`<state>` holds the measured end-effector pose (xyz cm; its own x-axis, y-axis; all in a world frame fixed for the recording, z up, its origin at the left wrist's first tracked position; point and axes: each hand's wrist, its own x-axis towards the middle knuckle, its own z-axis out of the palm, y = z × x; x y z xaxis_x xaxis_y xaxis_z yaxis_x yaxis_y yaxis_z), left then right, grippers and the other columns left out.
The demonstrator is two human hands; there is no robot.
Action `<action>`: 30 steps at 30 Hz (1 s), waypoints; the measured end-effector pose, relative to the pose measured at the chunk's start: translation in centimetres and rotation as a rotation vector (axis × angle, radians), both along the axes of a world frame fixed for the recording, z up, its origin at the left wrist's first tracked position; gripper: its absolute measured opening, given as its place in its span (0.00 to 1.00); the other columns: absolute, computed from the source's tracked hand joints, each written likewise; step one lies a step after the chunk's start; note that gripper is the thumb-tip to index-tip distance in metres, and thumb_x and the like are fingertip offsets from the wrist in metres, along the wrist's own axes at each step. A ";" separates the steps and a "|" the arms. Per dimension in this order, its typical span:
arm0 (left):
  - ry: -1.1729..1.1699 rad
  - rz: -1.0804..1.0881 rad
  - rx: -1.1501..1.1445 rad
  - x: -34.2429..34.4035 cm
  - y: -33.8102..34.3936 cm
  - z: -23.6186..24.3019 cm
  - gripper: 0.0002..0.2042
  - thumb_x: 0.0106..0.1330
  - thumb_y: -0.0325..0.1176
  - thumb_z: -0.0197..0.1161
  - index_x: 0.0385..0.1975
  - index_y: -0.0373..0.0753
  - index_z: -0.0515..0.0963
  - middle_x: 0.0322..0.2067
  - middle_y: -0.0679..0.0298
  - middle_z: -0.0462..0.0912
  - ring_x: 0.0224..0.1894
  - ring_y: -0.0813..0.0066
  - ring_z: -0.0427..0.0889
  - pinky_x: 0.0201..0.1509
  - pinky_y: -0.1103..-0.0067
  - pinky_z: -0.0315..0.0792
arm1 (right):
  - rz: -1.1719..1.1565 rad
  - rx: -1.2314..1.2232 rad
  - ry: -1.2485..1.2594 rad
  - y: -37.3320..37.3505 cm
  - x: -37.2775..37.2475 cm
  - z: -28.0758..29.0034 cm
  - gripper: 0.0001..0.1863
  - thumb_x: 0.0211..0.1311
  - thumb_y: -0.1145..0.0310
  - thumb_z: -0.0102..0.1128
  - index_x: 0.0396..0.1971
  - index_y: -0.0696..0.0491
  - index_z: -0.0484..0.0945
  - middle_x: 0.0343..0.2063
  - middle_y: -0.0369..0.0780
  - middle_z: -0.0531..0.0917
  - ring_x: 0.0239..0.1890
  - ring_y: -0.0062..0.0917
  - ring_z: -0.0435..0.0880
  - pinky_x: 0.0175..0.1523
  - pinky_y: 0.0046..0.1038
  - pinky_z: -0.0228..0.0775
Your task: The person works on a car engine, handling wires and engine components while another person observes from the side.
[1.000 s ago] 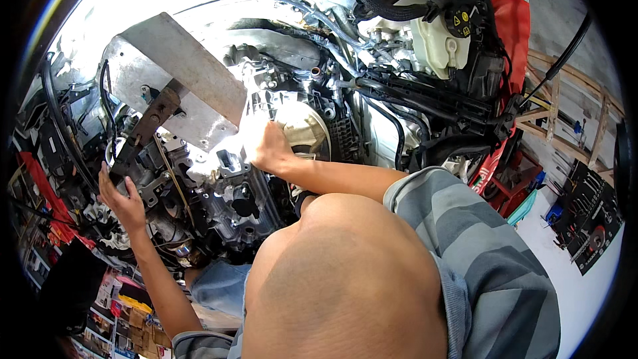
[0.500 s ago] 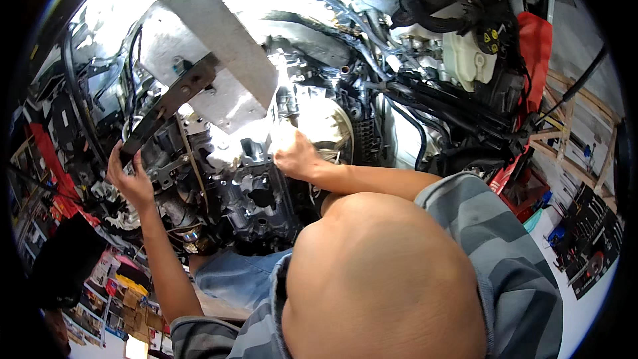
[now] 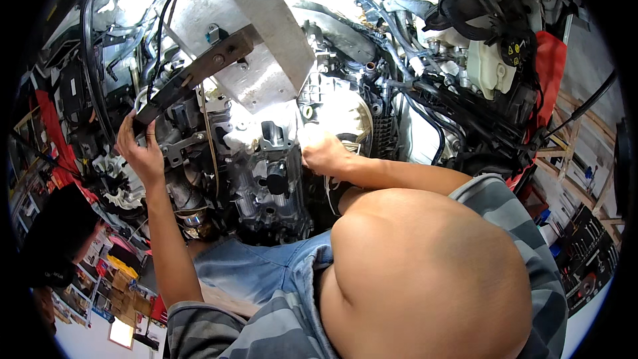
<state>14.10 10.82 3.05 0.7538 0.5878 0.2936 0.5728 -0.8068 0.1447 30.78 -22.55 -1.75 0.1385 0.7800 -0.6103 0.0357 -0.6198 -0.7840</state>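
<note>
My left hand [image 3: 141, 149] grips the lower end of a dark flat metal bar [image 3: 193, 73], thumb on one side and fingers on the other. The bar slants up to the right, its upper end bolted to a silver sheet-metal box [image 3: 266, 20]. That box hangs over the engine. My right hand [image 3: 325, 153] is closed beside the engine block [image 3: 272, 186], right of the box's lower corner. Bright glare covers its fingertips, so what they hold is hidden. A round pale metal housing [image 3: 355, 116] lies just beyond this hand.
My bent bare knee [image 3: 432, 252] fills the lower right. A pale fluid reservoir [image 3: 488, 70] with a black cap stands at the far right, near hoses [image 3: 405, 40]. Red cloths [image 3: 550, 73] hang at both sides. A person in a dark cap [image 3: 60, 233] is at the lower left.
The view has shifted, so the engine bay and both hands appear farther right. Both hands keep about the same places on the bar and beside the engine.
</note>
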 end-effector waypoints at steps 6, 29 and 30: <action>-0.012 -0.007 -0.012 0.0 0.2 -0.3 0.21 0.61 0.39 0.68 0.53 0.41 0.76 0.50 0.62 0.79 0.55 0.62 0.74 0.60 0.68 0.61 | 0.398 0.259 -0.621 -1.2 1.2 -1.7 0.13 0.44 0.73 0.57 0.33 0.62 0.75 0.29 0.48 0.78 0.31 0.41 0.79 0.39 0.39 0.74; -0.044 0.010 -0.016 -0.1 0.2 -0.7 0.21 0.60 0.40 0.69 0.53 0.43 0.77 0.50 0.63 0.79 0.54 0.63 0.75 0.60 0.67 0.62 | 0.448 0.341 -0.532 -1.6 0.7 0.6 0.10 0.59 0.68 0.53 0.28 0.61 0.70 0.23 0.45 0.74 0.25 0.37 0.76 0.31 0.37 0.71; -0.046 0.010 -0.010 -0.2 0.2 -0.7 0.21 0.60 0.40 0.69 0.53 0.43 0.77 0.50 0.63 0.79 0.54 0.63 0.75 0.60 0.67 0.62 | 0.436 0.131 -0.325 -0.8 1.3 2.0 0.11 0.53 0.68 0.58 0.29 0.62 0.73 0.25 0.46 0.77 0.28 0.35 0.79 0.31 0.35 0.73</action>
<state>13.94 11.02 2.35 0.7336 0.5982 0.3224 0.5732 -0.7996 0.1790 32.03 -23.36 0.23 -0.0496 0.8737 -0.4839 0.5196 -0.3911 -0.7596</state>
